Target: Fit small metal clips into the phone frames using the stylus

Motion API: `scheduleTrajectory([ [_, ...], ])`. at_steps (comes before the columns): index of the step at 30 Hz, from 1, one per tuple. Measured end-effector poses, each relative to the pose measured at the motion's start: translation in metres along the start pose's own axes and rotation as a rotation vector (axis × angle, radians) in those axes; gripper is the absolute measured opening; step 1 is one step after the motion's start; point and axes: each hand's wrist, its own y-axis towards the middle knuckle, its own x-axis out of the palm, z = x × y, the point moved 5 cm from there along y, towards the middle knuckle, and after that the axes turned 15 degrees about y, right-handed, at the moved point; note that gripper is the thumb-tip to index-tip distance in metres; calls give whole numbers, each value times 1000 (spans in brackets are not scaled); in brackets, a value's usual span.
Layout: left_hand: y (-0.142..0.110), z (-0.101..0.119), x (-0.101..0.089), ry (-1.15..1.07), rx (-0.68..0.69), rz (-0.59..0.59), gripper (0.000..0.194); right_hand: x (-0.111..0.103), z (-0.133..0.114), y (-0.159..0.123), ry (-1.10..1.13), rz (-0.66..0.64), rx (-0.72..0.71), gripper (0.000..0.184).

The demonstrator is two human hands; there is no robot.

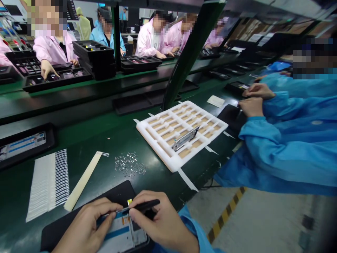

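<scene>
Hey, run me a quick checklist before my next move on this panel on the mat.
Black tweezers held in right hand: ok.
Panel lying flat on black mat: ok.
Yellow piece seated on the panel: cannot tell.
Left hand steadying the panel: cannot tell, fingers hide the contact.
Loose metal bits kept off the mat: ok.
Metal frame lying flat in white foam tray: not ok, it stands tilted.
</scene>
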Motion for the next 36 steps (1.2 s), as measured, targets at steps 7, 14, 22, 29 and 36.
scheduleTrajectory([
  [7, 1, 1, 1, 25, 11, 51, 31, 0, 0, 1, -3, 17, -24, 11],
  [14, 2, -2, 7, 37, -22, 172, 23, 0, 0, -1, -46, 31, -96, 12],
  [22, 0, -4, 10, 135, -21, 208, 20, 0, -5, -4, -83, 43, -169, 12],
  [29, 0, -2, 9, 151, 36, 212, 22, 2, -7, -9, -77, 10, -229, 15],
  [36, -1, -4, 12, 163, -6, 175, 23, 2, -5, -11, -89, -45, -279, 19],
])
